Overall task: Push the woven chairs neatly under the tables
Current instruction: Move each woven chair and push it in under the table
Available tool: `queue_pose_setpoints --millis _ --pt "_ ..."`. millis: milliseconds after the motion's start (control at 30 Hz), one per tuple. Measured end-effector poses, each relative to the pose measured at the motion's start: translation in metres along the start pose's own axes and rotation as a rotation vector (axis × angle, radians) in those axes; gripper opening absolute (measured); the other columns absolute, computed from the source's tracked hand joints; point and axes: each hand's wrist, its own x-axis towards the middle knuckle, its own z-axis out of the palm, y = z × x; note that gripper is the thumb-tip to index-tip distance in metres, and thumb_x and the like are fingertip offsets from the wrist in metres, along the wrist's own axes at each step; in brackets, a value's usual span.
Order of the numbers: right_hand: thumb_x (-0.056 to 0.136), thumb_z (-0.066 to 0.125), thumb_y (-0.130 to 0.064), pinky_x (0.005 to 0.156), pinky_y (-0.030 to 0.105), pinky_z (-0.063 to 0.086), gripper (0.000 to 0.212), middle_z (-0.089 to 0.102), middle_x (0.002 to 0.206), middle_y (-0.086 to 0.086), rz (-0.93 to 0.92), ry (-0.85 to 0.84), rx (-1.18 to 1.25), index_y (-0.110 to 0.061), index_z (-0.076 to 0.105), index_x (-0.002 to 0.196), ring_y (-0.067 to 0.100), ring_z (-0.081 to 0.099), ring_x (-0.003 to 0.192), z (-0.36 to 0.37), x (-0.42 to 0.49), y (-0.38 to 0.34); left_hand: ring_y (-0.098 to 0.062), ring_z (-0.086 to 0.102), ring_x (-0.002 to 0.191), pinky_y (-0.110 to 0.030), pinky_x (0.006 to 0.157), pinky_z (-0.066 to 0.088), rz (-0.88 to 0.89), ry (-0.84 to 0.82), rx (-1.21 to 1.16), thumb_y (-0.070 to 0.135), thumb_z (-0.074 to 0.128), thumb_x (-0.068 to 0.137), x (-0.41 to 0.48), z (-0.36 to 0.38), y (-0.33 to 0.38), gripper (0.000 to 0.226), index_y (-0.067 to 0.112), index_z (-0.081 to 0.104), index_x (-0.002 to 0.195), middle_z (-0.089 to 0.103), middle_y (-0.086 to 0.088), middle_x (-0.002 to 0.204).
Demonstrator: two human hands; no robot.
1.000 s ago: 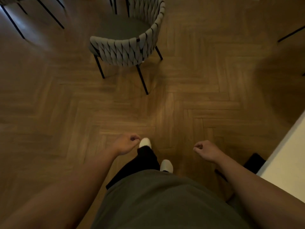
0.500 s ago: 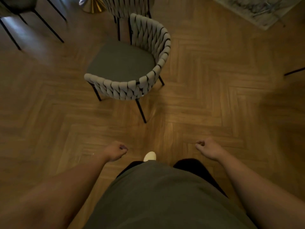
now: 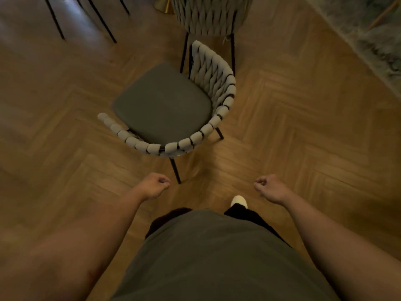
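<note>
A woven chair (image 3: 213, 83) with a grey rope back, a dark seat cushion and thin black legs stands on the wooden floor just ahead of me, its curved back turned toward me. A second woven chair (image 3: 208, 16) stands behind it at the top edge. My left hand (image 3: 154, 187) and my right hand (image 3: 271, 189) hang in front of my body, short of the near chair's back. Their fingers are loosely curled and hold nothing. Neither hand touches the chair.
Thin black furniture legs (image 3: 102, 20) stand at the top left. A gold table base (image 3: 163, 5) shows beside the far chair. A patterned rug (image 3: 368, 29) lies at the top right. Herringbone floor (image 3: 303, 127) spreads to both sides of the chair.
I have walked forward, so the near woven chair is now much closer and lower in view. Both hands stayed loosely curled in front of me. The white surface at the right has left view.
</note>
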Motion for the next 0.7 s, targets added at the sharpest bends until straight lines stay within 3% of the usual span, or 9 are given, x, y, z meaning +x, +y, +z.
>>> queue_pose_setpoints --millis 100,267,333,433,500,600,700 --pt "0.101 0.055 -0.026 0.091 0.034 0.05 0.033 0.067 0.118 0.013 -0.052 -0.039 -0.061 -0.004 0.064 0.124 0.027 0.065 0.104 -0.054 0.039 -0.004 -0.02 0.065 0.098 -0.027 0.071 0.048 -0.131 0.097 -0.301 0.018 0.049 0.103 0.006 0.008 0.025 0.02 0.014 0.065 0.115 0.068 -0.006 0.11" --pt "0.1 0.056 -0.025 0.082 0.037 0.051 0.027 0.069 0.105 0.011 -0.104 -0.098 -0.091 -0.006 0.069 0.114 0.028 0.067 0.096 -0.108 0.099 -0.042 -0.022 0.068 0.095 -0.036 0.077 0.053 -0.252 0.255 -0.634 0.02 0.047 0.104 0.023 0.013 0.049 0.02 0.018 0.065 0.112 0.07 -0.004 0.106" --pt "0.099 0.056 -0.023 0.074 0.036 0.049 0.029 0.069 0.096 0.014 -0.117 -0.115 -0.09 0.001 0.068 0.109 0.025 0.066 0.086 -0.121 0.126 -0.067 -0.021 0.067 0.09 -0.034 0.073 0.052 -0.302 0.318 -0.721 0.019 0.048 0.103 0.035 0.009 0.051 0.018 0.019 0.065 0.11 0.07 -0.005 0.105" --pt "0.1 0.055 -0.023 0.07 0.033 0.045 0.027 0.071 0.106 0.024 -0.111 -0.152 -0.071 0.0 0.067 0.11 0.028 0.064 0.083 -0.13 0.163 -0.102 -0.02 0.064 0.083 -0.029 0.061 0.049 -0.392 0.397 -0.832 0.018 0.048 0.103 0.058 0.002 0.043 0.018 0.015 0.062 0.115 0.069 -0.008 0.106" --pt "0.1 0.055 -0.024 0.07 0.035 0.047 0.023 0.07 0.109 0.023 -0.099 -0.15 -0.055 -0.006 0.067 0.109 0.031 0.066 0.086 -0.132 0.187 -0.124 -0.022 0.064 0.084 -0.031 0.062 0.049 -0.428 0.451 -0.873 0.018 0.05 0.102 0.072 -0.008 0.04 0.017 0.016 0.058 0.117 0.067 -0.01 0.106" --pt "0.1 0.056 -0.027 0.077 0.04 0.056 0.029 0.066 0.115 0.016 -0.032 -0.139 0.039 -0.009 0.059 0.123 0.025 0.066 0.091 -0.134 0.221 -0.15 -0.026 0.062 0.084 -0.036 0.066 0.049 -0.495 0.536 -0.944 0.022 0.053 0.1 0.094 -0.022 0.036 0.015 0.013 0.06 0.111 0.066 -0.011 0.098" --pt "0.099 0.057 -0.034 0.082 0.044 0.06 0.055 0.056 0.134 0.012 0.084 -0.102 0.222 -0.011 0.041 0.146 0.025 0.065 0.101 -0.139 0.251 -0.167 -0.029 0.062 0.08 -0.039 0.065 0.054 -0.588 0.594 -1.002 0.029 0.059 0.091 0.114 -0.034 0.031 0.03 0.006 0.06 0.108 0.06 -0.008 0.089"
